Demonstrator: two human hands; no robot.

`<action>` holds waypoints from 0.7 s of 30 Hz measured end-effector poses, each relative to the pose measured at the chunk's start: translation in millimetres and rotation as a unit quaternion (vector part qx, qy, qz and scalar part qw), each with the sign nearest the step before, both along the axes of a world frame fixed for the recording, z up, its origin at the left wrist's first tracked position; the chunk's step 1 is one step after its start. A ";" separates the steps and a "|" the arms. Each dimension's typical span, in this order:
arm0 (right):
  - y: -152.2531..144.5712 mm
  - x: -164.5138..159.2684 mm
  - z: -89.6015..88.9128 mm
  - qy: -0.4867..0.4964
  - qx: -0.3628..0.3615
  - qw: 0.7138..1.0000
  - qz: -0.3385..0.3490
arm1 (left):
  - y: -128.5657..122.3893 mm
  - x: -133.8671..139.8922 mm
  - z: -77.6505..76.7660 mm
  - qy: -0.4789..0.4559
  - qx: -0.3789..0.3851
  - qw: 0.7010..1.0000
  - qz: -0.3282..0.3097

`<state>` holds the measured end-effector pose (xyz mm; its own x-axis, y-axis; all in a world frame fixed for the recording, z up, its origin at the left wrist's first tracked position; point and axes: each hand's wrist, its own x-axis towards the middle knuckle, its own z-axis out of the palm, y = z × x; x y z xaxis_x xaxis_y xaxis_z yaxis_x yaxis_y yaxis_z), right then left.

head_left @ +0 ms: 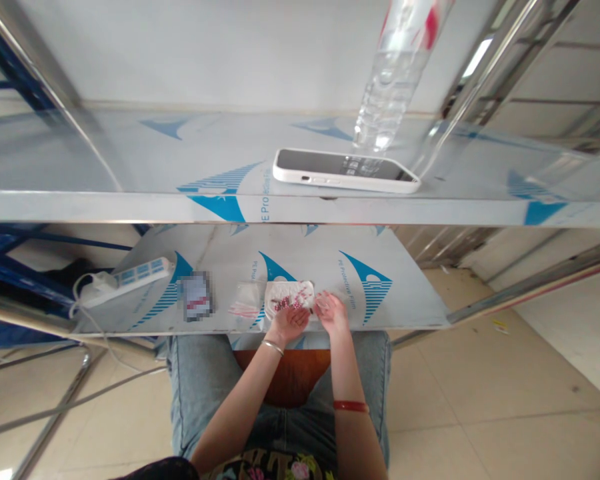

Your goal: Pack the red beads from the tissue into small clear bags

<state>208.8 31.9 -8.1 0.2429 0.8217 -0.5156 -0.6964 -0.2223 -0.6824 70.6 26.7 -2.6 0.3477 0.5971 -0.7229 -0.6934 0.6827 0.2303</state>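
Observation:
A white tray (280, 289) holding small dark-red and pink bead-like pieces lies near the front edge of the lower shelf. My left hand (291, 323) is at the tray's front side, palm turned up and fingers loosely stretched; whether small pieces rest on it is too fine to tell. My right hand (332, 311) is just right of the tray, palm up with fingers apart and slightly bent. Nothing I can make out is held in it. Beside the tray on the left are small clear plastic bags (246, 299) with red edges.
A white power strip (143, 272) with a plugged-in cable and a blurred dark object (197, 296) lie on the left of the lower shelf (405, 293). On the upper shelf (105, 160), a white-cased phone (347, 171) lies by a clear water bottle (390, 87). Metal posts flank the shelves.

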 end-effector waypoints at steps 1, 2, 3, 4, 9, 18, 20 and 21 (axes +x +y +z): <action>0.0 -1.4 5.3 0.001 0.013 1.000 0.013 | 0.9 -1.0 3.2 0.010 0.024 1.000 0.004; 0.0 -3.4 11.1 0.001 0.023 0.999 0.027 | 2.0 -2.1 6.7 0.026 0.053 0.998 0.009; -0.2 -6.0 17.0 0.001 0.030 0.999 0.041 | 3.2 -3.4 10.3 0.047 0.087 0.995 0.016; -0.6 -9.1 22.9 0.000 0.039 0.998 0.057 | 4.3 -4.8 14.0 0.071 0.126 0.989 0.020; -7.6 -26.8 45.6 -0.027 0.128 0.972 0.197 | 6.2 -16.0 30.3 0.138 0.310 0.940 -0.021; -14.8 -35.6 54.1 -0.146 0.175 0.928 0.294 | 5.4 -30.9 43.9 0.210 0.369 0.905 0.001; -15.0 -35.0 54.5 -0.163 0.177 0.914 0.325 | 5.8 -31.6 46.1 0.221 0.369 0.903 0.014; -15.1 -34.8 54.7 -0.168 0.174 0.909 0.341 | 6.1 -31.8 47.1 0.224 0.365 0.903 0.027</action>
